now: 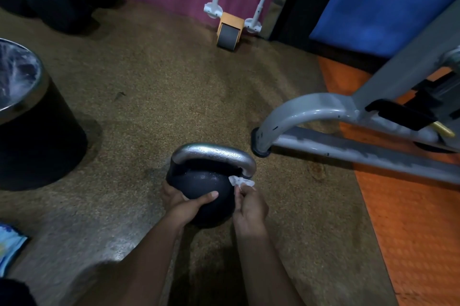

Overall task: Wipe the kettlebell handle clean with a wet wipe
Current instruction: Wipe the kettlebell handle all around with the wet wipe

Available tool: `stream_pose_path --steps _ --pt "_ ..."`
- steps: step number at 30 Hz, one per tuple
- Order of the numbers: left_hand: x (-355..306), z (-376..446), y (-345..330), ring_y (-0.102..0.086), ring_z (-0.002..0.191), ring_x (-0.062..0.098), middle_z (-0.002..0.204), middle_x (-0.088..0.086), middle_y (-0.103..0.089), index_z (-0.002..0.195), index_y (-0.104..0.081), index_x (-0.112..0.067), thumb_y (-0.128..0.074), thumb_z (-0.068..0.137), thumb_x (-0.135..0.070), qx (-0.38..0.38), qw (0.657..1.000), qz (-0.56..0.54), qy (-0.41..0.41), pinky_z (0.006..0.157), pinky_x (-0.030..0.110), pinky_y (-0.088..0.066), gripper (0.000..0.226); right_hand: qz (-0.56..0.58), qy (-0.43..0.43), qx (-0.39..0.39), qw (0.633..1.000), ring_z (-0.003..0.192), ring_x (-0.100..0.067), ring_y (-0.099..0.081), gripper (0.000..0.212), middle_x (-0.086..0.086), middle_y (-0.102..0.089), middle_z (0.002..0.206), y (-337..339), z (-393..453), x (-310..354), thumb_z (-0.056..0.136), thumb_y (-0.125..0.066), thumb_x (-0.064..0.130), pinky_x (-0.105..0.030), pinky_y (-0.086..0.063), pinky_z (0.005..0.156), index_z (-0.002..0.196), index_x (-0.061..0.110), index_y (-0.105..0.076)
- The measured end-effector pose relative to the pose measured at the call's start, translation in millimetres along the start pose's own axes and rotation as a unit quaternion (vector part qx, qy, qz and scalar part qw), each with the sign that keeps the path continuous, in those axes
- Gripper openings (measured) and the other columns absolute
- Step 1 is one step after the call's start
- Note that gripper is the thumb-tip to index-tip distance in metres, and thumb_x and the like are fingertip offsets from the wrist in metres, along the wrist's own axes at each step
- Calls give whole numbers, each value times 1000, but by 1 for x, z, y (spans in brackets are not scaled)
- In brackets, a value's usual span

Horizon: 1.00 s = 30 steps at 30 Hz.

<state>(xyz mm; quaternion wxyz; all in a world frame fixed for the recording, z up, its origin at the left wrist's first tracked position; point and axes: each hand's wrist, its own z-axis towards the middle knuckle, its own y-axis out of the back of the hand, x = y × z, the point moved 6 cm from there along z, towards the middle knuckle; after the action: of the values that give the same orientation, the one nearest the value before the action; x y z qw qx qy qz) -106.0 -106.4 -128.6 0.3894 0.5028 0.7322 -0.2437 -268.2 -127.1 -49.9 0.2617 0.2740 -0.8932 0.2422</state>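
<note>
Right now I've got the left hand (185,203) clamped round the kettlebell (204,188) body to steady it on the floor (154,96), w/ right hand (250,208) pinching the wet wipe (240,180) vs the handle (214,154)'s right base, prob. so it won't roll while rubbing.

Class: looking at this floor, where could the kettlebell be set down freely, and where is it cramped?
Free: the brown floor between the bin, the ab roller and the kettlebell. Cramped: right of the kettlebell, where the grey machine frame stands close.
</note>
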Motion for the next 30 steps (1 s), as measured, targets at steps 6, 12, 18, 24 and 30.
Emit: stream_pose_path --steps 6,12,18,24,30 --pt "-3 -1 0 -34 149 27 161 3 -26 158 -12 -28 -94 11 -65 1 1000 -10 -12 117 52 -43 172 2 8 30 1000 96 -20 -63 11 -13 -64 95 -12 -11 4 88 -54 -10 -27 -50 92 89 -4 -63" --pt "-1 -1 0 -35 149 27 162 3 -26 157 -11 -33 -97 15 -66 1 1000 -9 -12 117 51 -43 170 5 19 -15 1000 84 -16 -65 14 -13 -66 94 -8 -11 -3 89 -52 -11 -25 -50 87 89 -1 -62" --pt "2 2 1 -28 152 27 165 4 -18 161 -7 -26 -104 43 -42 -15 1000 -6 -13 120 49 -40 153 68 -11 -15 998 96 -20 -63 10 -14 -64 96 -13 -17 -1 88 -56 -8 -26 -51 88 97 -5 -61" --pt "0 2 -2 -31 150 25 162 3 -21 159 -11 -28 -100 27 -58 -4 1000 1 -19 120 46 -40 162 102 -29 -64 992 77 -15 -59 27 -11 -57 87 -24 -23 -10 86 -58 -11 -24 -51 83 111 -3 -55" --pt "1 3 -1 -35 149 25 162 4 -26 157 -13 -32 -92 17 -62 -15 1000 4 -24 119 48 -40 164 33 25 -58 997 80 -15 -60 14 -10 -59 87 -21 -20 -4 89 -58 -3 -16 -48 74 100 6 -57"
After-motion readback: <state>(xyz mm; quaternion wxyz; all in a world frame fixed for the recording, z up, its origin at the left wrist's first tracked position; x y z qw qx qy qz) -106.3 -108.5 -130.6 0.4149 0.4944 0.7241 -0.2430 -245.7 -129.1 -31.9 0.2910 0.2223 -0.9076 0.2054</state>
